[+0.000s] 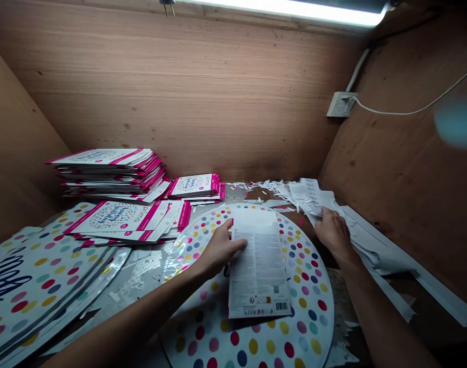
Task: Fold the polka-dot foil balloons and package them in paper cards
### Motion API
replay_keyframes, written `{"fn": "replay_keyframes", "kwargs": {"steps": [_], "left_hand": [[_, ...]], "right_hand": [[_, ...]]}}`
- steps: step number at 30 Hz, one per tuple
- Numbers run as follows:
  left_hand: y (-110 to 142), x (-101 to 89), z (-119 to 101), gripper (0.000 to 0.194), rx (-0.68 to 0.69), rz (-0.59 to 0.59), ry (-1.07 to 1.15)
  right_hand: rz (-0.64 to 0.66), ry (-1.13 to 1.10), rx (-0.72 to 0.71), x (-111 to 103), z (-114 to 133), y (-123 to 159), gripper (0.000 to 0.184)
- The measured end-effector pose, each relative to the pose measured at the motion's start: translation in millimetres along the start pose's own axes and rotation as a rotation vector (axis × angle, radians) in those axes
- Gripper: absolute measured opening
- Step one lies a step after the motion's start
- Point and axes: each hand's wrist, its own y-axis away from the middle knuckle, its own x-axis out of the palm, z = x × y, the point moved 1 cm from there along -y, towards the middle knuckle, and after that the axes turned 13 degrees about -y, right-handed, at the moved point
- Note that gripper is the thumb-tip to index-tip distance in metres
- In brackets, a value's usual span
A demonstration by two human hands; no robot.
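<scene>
My left hand [220,248] grips the left edge of a printed card packet [260,276], thumb on top. The packet's back faces up, with small text and a barcode near its lower edge. Under it lies a large flat round polka-dot sheet [304,304], shiny at its left edge, like a foil balloon. To the right, my right hand [333,232] has its fingers closed at the edge of a white label sheet [309,193] with rows of print. Its fingertips are partly hidden.
Pink-and-white card packets [114,176] are stacked at back left, with smaller piles [197,185] beside them. More polka-dot sheets [45,276] lie at left. Paper strips [402,266] and scraps line the right side. Wooden walls enclose the table; a cable runs from a socket [341,104].
</scene>
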Motion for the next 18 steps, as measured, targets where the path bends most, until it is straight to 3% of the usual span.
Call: {"fn": "replay_keyframes", "kwargs": {"steps": [2, 4, 7, 9, 11, 15, 18], "left_hand": [[8, -9.8, 9, 0.052, -0.057, 0.044, -0.009], [15, -15.3, 19, 0.057, -0.068, 0.143, -0.03], [16, -21.6, 31, 0.076, -0.045, 0.171, -0.248], [10, -26.2, 36, 0.093, 0.03, 0.066, -0.535], [2, -28.8, 37, 0.103, 0.146, 0.041, -0.766], [-14, -26.3, 32, 0.096, 0.255, 0.285, -0.892], [-21, -23.2, 27, 0.089, 0.275, 0.297, -0.947]], "right_hand": [[0.134, -0.136, -0.102, 13, 12, 8, 0.052], [0.387, -0.311, -0.192, 33, 32, 25, 0.054], [0.647, -0.405, -0.187, 58, 52, 49, 0.052], [0.687, -0.377, -0.176, 66, 54, 58, 0.047], [0.706, -0.338, -0.216, 68, 50, 61, 0.047], [0.766, -0.281, -0.324, 63, 45, 61, 0.062], [0.782, -0.219, -0.414, 62, 48, 64, 0.062]]}}
